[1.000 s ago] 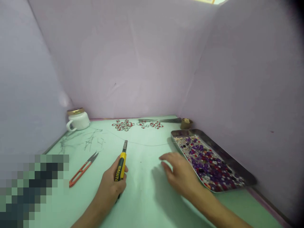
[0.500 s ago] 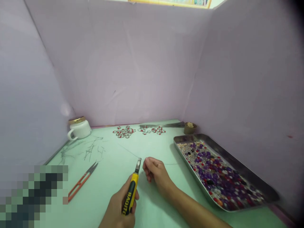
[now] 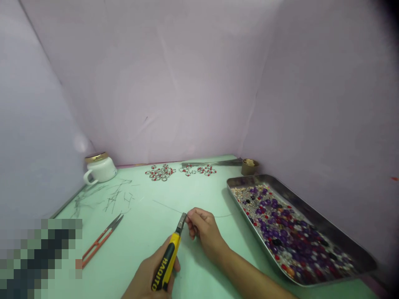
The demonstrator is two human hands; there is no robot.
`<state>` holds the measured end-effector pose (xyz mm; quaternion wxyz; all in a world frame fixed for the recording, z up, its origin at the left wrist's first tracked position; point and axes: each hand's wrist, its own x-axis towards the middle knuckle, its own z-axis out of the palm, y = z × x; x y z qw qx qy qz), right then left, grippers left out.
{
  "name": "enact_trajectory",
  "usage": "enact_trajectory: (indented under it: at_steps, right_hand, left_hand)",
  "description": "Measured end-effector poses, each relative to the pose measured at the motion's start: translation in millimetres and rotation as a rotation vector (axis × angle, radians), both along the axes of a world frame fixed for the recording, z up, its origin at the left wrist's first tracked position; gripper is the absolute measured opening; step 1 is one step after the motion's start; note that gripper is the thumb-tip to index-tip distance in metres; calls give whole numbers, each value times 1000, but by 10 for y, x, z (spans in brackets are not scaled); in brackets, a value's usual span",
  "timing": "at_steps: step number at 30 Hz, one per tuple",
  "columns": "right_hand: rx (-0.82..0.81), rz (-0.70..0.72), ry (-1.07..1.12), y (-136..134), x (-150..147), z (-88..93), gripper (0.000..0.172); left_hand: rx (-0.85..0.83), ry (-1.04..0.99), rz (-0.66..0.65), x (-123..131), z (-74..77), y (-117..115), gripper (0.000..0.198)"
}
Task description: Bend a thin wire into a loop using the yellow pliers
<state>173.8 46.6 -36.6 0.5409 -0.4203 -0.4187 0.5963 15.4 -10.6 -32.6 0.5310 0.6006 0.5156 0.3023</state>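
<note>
My left hand (image 3: 148, 272) is closed around the yellow-and-black handles of small pliers (image 3: 167, 261), whose metal jaws point up and away. A thin wire (image 3: 166, 207) runs across the green tabletop, past the tip of the jaws and through the fingers of my right hand (image 3: 204, 228). That hand is closed in a pinch on the wire, right beside the jaws. The wire's other end comes out on the right, toward the tray. Whether the jaws grip the wire is too small to tell.
A metal tray (image 3: 258, 236) of mixed beads stands at right. Behind lie red-beaded wire rings (image 3: 160, 172), a bundle of long wires (image 3: 212, 163) and a small brown pot (image 3: 249, 168). At left are a white mug (image 3: 101, 169), wire scraps (image 3: 114, 201) and red-handled thread snips (image 3: 101, 243).
The plier tip and the right fingertips have come together at the wire, where a small gap showed before. The view has tipped slightly downward.
</note>
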Motion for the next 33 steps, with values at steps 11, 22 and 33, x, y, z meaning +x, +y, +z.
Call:
enact_trajectory:
  at_steps: [11, 22, 33]
  right_hand:
    - [59, -4, -3, -10, -4, -63, 27]
    - [121, -19, -51, -39, 5, -40, 39]
    - [-12, 97, 229, -28, -30, -25, 36]
  left_hand:
    - [225, 351, -5, 23, 196, -100, 65]
    - [282, 465, -20, -52, 189, -75, 68]
    - [-229, -118, -146, 7, 167, 60, 29]
